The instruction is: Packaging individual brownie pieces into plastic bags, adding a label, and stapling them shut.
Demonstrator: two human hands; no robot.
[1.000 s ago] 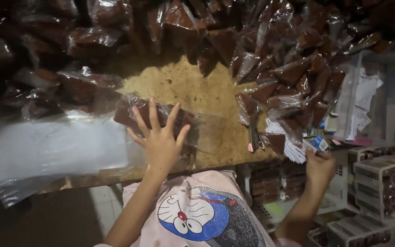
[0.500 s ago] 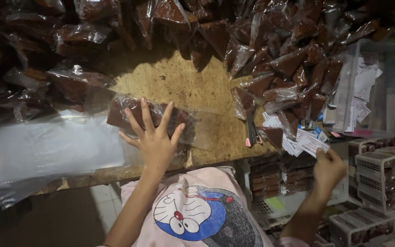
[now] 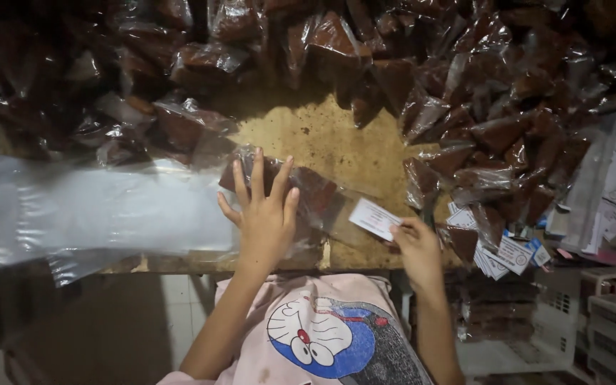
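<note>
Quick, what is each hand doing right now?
Left hand: open, fingers spread, pressing flat on a clear packet of brown stuff.
Right hand: closed, pinching a small white card.

- Packet [image 3: 301,192]: glossy, crinkled clear plastic over a dark brown block.
- Label [image 3: 373,218]: matt white paper (printed).
- Table [image 3: 336,142]: rough, stained wood.
</note>
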